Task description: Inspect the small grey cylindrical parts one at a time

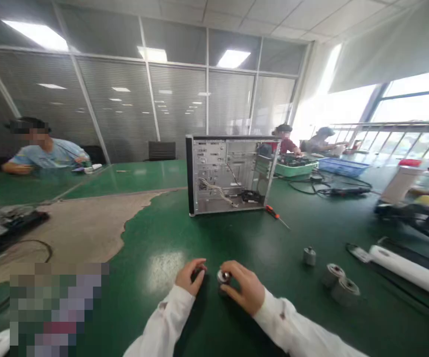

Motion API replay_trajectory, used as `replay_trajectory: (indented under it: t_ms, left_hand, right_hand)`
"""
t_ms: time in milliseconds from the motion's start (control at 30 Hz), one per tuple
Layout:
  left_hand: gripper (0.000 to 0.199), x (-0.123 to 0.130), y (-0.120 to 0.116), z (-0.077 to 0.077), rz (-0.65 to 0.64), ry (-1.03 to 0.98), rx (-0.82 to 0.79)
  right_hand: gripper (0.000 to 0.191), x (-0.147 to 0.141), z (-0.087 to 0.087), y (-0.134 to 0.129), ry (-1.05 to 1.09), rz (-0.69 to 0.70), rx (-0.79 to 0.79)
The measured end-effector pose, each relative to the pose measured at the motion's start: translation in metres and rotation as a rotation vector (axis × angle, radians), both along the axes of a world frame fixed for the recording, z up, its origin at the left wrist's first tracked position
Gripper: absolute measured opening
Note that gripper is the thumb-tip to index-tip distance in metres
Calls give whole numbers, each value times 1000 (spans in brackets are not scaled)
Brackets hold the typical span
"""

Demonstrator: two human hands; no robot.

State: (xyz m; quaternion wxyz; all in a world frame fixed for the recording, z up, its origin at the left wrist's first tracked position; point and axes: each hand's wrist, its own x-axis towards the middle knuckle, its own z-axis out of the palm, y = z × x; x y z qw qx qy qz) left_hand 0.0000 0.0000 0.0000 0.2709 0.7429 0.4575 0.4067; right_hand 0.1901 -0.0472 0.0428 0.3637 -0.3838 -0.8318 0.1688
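Note:
My right hand [244, 287] has its thumb and fingers around a small metal cylinder [222, 278] that stands upright on the green table [155, 233]. Just left of it, my left hand [191, 276] is held with thumb and fingers curved and apart, nothing between them. Off to the right stand a small metal cylinder [309, 256] with a shaft on top and two larger metal cylinders [335, 274] side by side. Beyond my hands an open computer case [233, 173] stands upright, with cables inside.
A screwdriver [273, 212] lies by the case. A white bar [411, 270] and cables are at the right. Circuit parts [8, 223] lie at the left. Green [296, 170] and blue [343, 167] baskets stand farther back, with several people seated around.

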Motion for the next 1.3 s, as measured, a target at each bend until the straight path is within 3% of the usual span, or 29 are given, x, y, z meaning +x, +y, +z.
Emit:
replay_trajectory:
  t_ms: [100,200,300,467,667,833,1067,1300]
  left_hand:
    - [33,-7,3,2,144,-58,66]
    - [41,-7,1,4,205,-71,191]
    - [48,-3,-3,8,162,9,315]
    - [44,2,-4,19,59,205,398]
    - [32,8,-1,14,67,250,316]
    - [31,17,1,6,156,163,308]
    - [27,18,3,2,175,39,238]
    - [39,12,8,2,181,-399,-130]
  right_hand:
    - [28,-31,-7,36,91,-69,-18]
    - [49,-45,-20,53,245,-63,-57]
    - [67,-42,-32,56,395,4,-141]
    - [59,-33,-44,64,681,36,-339]
    - [29,-33,-48,79,995,3,-566]
    - [32,-26,-42,84,1113,-27,-767]
    - [27,-26,-50,90,1081,-77,-770]
    - [25,-25,-53,91,941,-53,-694]
